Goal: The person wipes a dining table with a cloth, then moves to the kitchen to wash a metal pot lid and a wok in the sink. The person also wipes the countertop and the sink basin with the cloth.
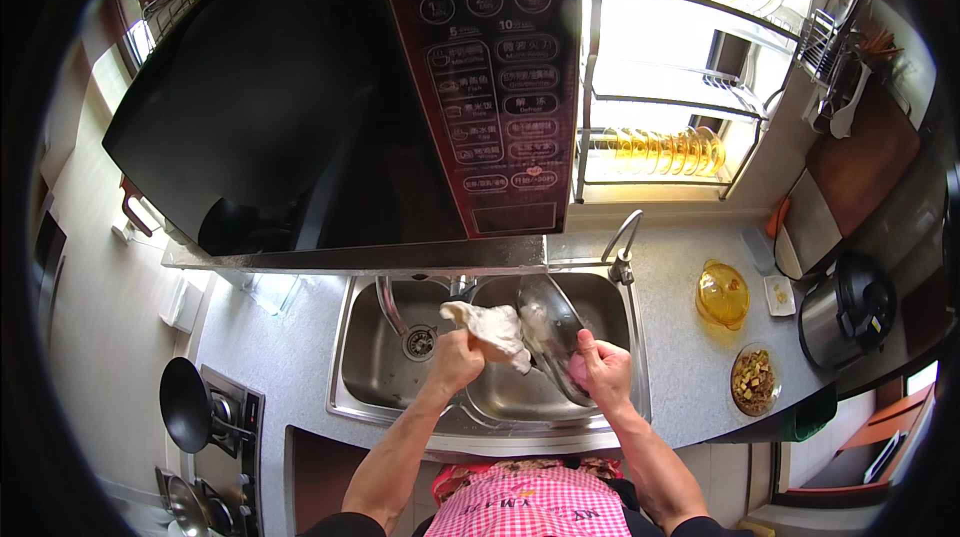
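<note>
My left hand (pixel 455 363) is closed around a crumpled whitish cloth (pixel 491 328), whose loose end hangs toward the right. With thumb on the rim, my right hand (pixel 609 374) grips a shiny round bowl (pixel 553 327), seemingly metal, tilted on its side. Cloth and bowl are very close together; whether they touch I cannot tell. Both are above the right basin of a stainless-steel double sink (pixel 517 406). Something pink shows at the bowl's rim beside my right fingers, perhaps a reflection of the checked apron (pixel 525 499).
A microwave oven (pixel 300 102) juts out above the sink's back edge. A curved faucet (pixel 388 304) reaches over the left basin. On the right counter are an amber lidded pot (pixel 722 295), a plate of food (pixel 754 381) and an electric cooker (pixel 847 310). A wok (pixel 185 403) sits left.
</note>
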